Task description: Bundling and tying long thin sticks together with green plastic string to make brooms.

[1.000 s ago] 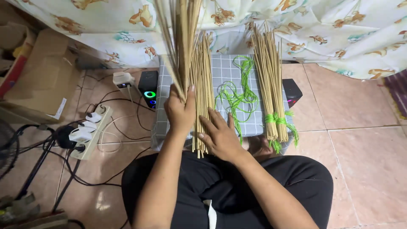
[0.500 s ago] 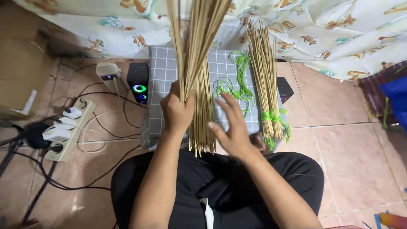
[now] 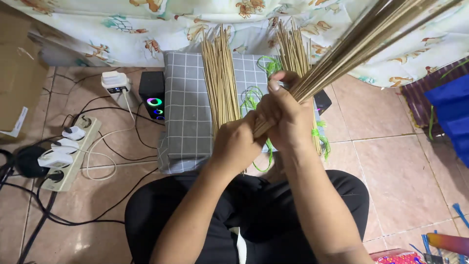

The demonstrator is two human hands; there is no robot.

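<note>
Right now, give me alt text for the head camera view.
Both hands, left hand and right hand, grip a bundle of thin sticks angled up to the right, above a grey checked cushion holding loose sticks and green string.

Brown cardboard box [image 3: 17, 83], far left.

power strip [image 3: 68, 152] w/ plugs, lit speaker [image 3: 152, 96], cardboard box [image 3: 17, 83]

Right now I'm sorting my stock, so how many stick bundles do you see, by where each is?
Held in both hands, left hand and right hand gripping the held bundle: 1
Lying loose on the grey checked cushion, the loose bundle: 1
Tied with green string, the tied bundle: 1
Total: 3
</note>
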